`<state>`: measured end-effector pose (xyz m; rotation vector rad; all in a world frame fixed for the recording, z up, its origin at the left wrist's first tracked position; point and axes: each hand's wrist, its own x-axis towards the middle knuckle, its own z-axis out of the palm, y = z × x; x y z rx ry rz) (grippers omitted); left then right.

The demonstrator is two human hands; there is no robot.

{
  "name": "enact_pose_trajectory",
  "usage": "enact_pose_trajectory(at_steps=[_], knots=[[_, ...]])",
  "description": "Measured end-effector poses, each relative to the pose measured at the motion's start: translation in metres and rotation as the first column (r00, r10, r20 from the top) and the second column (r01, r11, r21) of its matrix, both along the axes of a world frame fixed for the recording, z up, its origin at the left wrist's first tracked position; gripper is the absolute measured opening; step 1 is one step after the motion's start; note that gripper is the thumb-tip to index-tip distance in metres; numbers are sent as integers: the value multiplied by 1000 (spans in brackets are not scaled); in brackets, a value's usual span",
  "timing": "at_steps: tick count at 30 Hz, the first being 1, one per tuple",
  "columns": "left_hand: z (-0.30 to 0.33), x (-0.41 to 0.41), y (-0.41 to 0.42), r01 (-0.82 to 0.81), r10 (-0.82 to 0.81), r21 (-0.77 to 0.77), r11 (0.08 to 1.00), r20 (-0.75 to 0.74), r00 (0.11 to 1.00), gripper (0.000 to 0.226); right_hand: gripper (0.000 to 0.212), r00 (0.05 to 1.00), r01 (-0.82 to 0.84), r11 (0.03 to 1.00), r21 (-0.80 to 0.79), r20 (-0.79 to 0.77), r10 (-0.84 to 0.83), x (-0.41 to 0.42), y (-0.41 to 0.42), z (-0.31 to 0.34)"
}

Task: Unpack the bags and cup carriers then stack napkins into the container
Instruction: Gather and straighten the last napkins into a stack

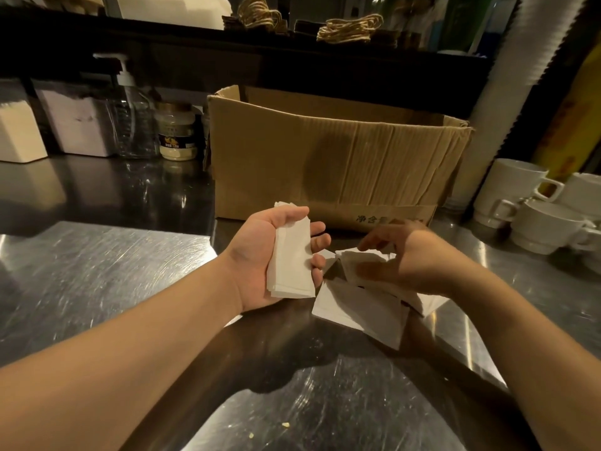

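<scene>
Near the counter (97,271) middle, before the cardboard box (325,157), our left hand (270,255) grips a napkin stack (292,255) to gather more; our right hand (403,255), blurred, reaches loose napkins (361,307), grip unclear.

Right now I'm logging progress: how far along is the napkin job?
Done: nothing clearly shown. In hand: left hand grips a stack of white folded napkins; right hand reaches the loose white napkin pile. Left: gathering those; no container visibly filled.

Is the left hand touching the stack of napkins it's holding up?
Touching. The head view shows the left hand with thumb and fingers curled round the napkin stack.
</scene>
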<state>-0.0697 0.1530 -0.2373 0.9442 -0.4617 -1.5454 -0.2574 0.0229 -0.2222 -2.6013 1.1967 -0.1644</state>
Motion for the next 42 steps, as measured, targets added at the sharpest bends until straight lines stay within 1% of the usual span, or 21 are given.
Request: enact_pose_trajectory(at_steps=[3,5,7,11,13,15,19,20,24,32,34,35,37,40,42], knots=[[0,1,0,-3,3,3,1000,6,1000,62,61,987,-9,1000,-15,-162,6,1,-1,0],[0,1,0,-3,3,3,1000,7,1000,64,66,983,-5,1000,-6,-181,4,1,-2,-2],[-1,1,0,-3,3,3,1000,10,1000,64,63,983,-19,999,-28,-181,13,1,-1,-3],[-1,1,-1,0,0,-2,1000,27,1000,64,47,976,-63,984,-167,-217,25,4,2,-7],[-1,1,-1,-1,1,-2,1000,27,1000,62,41,980,-52,978,-204,-199,11,4,5,-8],[-1,1,-1,-2,2,0,1000,28,1000,61,40,986,-26,977,-213,-167,-10,5,7,-7],[-2,1,-2,-3,3,3,1000,31,1000,59,50,991,6,982,-189,-132,-32,3,6,-6],[-2,1,-2,-3,3,4,1000,30,1000,59,50,993,15,982,-191,-112,-37,3,6,-6],[-3,2,-2,-4,4,5,1000,24,1000,59,34,997,55,973,-223,-34,-64,4,5,-8],[-3,2,-2,-3,2,13,1000,20,1000,62,27,999,47,960,-276,38,-38,0,2,-11],[-3,2,-1,-7,7,12,1000,4,1000,64,24,996,45,948,-315,92,-17,-1,3,-11],[-2,2,-1,-10,10,12,1000,0,1000,65,19,988,55,943,-329,152,-4,-1,3,-11],[-1,1,0,-13,13,9,1000,-1,1000,69,5,947,98,945,-312,320,8,-2,6,-6],[-1,2,0,-33,33,0,999,-21,999,68,11,831,109,966,-233,554,39,-3,11,-1],[0,2,0,-65,65,-12,998,-26,998,61,10,722,70,992,-109,691,25,-2,15,2]])
